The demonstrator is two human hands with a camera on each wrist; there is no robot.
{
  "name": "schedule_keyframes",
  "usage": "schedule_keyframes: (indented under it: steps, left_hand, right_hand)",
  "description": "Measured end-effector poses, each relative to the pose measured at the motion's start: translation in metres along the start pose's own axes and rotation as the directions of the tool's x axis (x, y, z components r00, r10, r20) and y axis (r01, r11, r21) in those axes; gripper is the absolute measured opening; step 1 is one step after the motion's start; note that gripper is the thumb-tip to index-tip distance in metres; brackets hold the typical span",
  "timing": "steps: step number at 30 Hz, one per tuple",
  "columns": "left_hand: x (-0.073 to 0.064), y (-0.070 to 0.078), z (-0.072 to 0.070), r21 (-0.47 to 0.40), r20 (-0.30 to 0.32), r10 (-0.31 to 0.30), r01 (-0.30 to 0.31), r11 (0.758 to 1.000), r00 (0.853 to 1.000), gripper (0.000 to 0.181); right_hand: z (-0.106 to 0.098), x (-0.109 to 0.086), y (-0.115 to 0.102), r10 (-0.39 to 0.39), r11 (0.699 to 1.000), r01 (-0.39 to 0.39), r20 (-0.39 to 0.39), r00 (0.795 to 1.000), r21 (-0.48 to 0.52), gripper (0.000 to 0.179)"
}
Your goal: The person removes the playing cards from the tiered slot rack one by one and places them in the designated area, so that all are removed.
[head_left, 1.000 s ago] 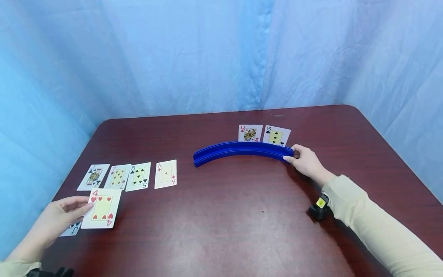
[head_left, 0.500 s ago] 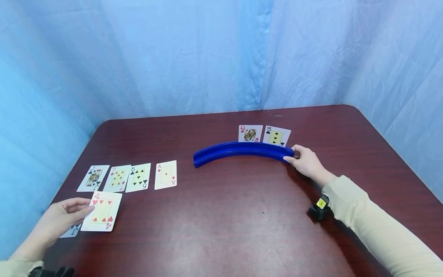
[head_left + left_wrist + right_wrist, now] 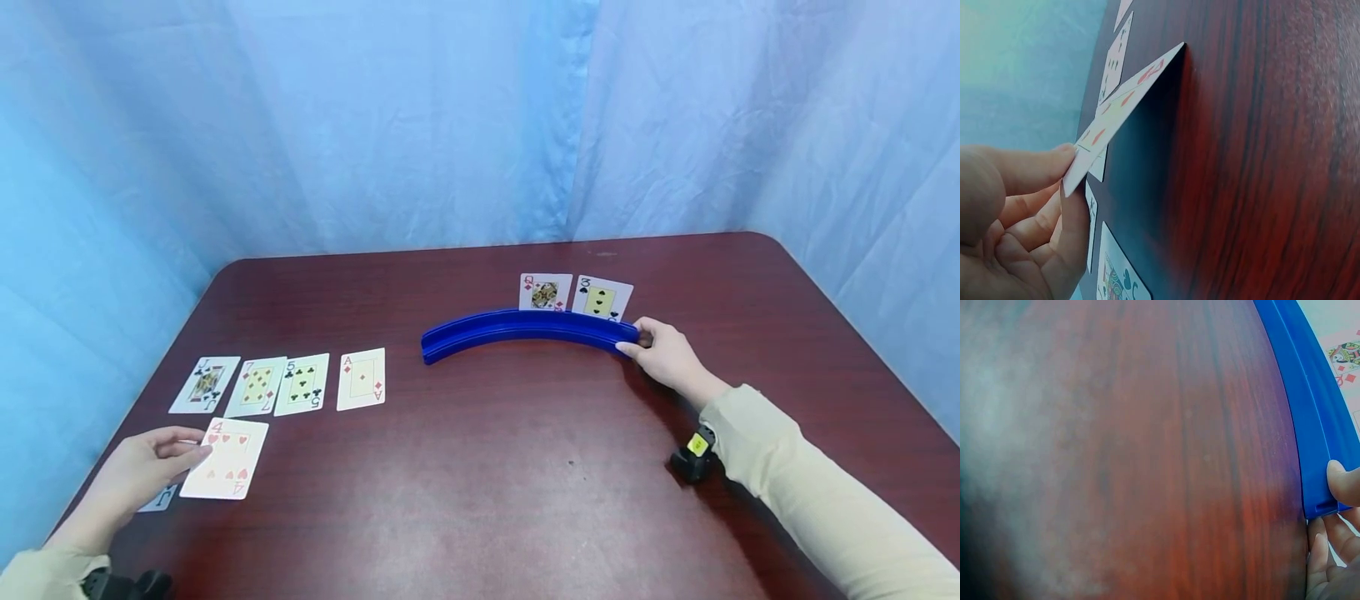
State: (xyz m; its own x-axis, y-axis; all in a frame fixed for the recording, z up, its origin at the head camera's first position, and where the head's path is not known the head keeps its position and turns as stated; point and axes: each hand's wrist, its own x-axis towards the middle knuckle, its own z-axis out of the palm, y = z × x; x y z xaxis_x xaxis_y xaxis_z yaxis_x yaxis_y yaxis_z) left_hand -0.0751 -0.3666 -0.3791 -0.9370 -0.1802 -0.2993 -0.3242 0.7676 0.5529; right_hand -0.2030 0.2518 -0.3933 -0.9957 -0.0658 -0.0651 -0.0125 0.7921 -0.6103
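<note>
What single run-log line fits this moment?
left hand: pinches four of hearts | right hand: holds blue card rack end | table

Bare desk [image 3: 525, 467] lies open across the near middle; the blue card rack [image 3: 517, 327] blocks the far right, the card row [image 3: 277, 385] the left.

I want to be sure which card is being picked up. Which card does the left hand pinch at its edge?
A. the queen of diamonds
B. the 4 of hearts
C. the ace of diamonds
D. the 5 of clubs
B: the left hand pinches the 4 of hearts, its near edge lifted off the table; the left wrist view shows red pips on the raised card.
</note>
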Motion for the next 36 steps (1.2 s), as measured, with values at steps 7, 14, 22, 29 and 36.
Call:
schedule_keyframes:
  steps: [7,14,22,29,36]
  left_hand:
    - [0.001,0.002,0.0,-0.024,0.014,-0.045,0.045,0.999,0.999,0.064]
    - [0.0,0.0,0.002,0.045,0.0,-0.023,0.023,0.999,1.0,0.071]
    - [0.001,-0.001,0.007,0.118,-0.039,0.007,-0.003,0.993,0.999,0.063]
    - [0.002,-0.001,0.01,0.162,-0.051,0.012,-0.003,0.987,0.999,0.059]
    - [0.003,-0.001,0.011,0.176,-0.074,0.022,-0.009,0.984,0.997,0.057]
  right_hand:
    - [0.0,-0.001,-0.001,0.003,1.0,-0.003,-0.001,1.0,0.001,0.02]
    - [0.0,0.0,-0.001,0.009,1.0,-0.009,0.005,1.0,-0.003,0.022]
    - [0.0,0.0,0.0,0.001,1.0,-0.001,0.002,1.0,-0.004,0.021]
    - [0.0,0.0,0.001,0.0,1.0,0.0,0.002,1.0,-0.004,0.021]
    - [0.0,0.0,0.0,-0.005,1.0,0.005,-0.003,1.0,0.001,0.02]
